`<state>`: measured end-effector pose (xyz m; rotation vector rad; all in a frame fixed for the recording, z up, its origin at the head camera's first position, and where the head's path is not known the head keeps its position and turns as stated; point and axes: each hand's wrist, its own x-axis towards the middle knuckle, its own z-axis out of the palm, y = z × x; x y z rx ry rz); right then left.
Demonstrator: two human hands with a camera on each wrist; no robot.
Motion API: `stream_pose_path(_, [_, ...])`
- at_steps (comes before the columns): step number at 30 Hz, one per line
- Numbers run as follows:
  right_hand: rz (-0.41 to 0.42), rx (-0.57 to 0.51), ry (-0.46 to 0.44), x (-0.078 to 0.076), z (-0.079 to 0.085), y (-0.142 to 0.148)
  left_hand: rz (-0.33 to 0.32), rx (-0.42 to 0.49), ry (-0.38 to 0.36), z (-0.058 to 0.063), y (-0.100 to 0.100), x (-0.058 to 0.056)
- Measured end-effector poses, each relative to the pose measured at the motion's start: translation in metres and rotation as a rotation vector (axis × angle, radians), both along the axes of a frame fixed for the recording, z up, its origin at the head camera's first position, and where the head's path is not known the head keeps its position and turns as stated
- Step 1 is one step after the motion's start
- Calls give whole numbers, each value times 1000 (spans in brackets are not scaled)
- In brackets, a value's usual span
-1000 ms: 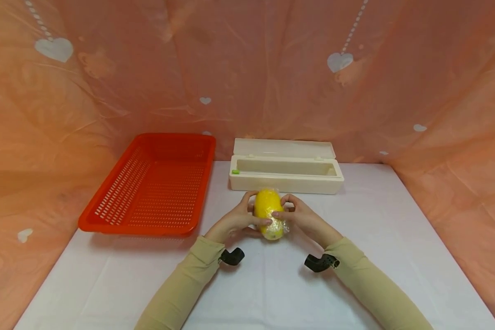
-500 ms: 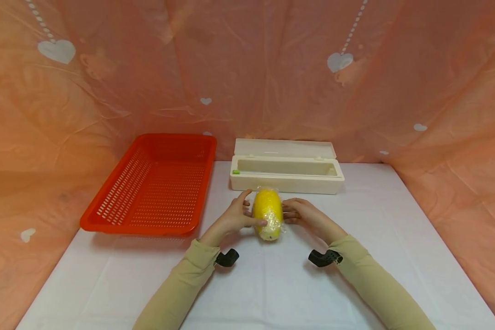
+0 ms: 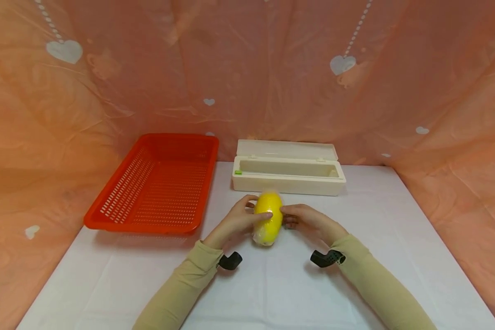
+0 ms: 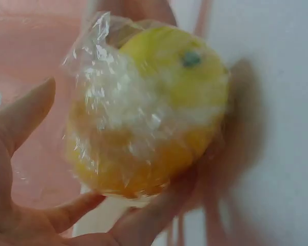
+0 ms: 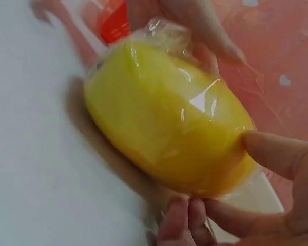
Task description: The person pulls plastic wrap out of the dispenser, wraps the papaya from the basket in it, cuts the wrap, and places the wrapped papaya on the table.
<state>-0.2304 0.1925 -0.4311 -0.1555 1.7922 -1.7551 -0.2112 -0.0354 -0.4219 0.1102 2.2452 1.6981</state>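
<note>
A yellow oval melon (image 3: 271,217) in clear cling film lies between my two hands in the head view, close over the white table. Bunched film (image 4: 105,66) sticks up at its near end in the left wrist view, beside a small dark spot. My left hand (image 3: 239,220) is at its left side, fingers reaching under it; the wrist views show that thumb stretched out apart from the fruit. With thumb on top and fingertips below, my right hand (image 5: 277,189) pinches the far end. The melon hides part of the left fingers.
A red slotted plastic basket (image 3: 204,201) stands at the back left. Behind the hands is a long cream box (image 3: 288,184) with its lid (image 3: 286,149) raised and a small green slider (image 3: 238,172). Peach cloth with hearts (image 3: 268,82) hangs along the back and sides.
The melon has tilted, its near end swinging slightly left and toward me. My right thumb left it half a second ago and is back on it now. Basket and box stay put.
</note>
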Motion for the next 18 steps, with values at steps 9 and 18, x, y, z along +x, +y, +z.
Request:
stream_pose_path(9, [-44,-89,13,11,10,-1,20,-89,6,-4,-8,-6])
stream_pose_path(18, [-92,57,98,13,5,-2,-66,73,-68,-9,-13,-4])
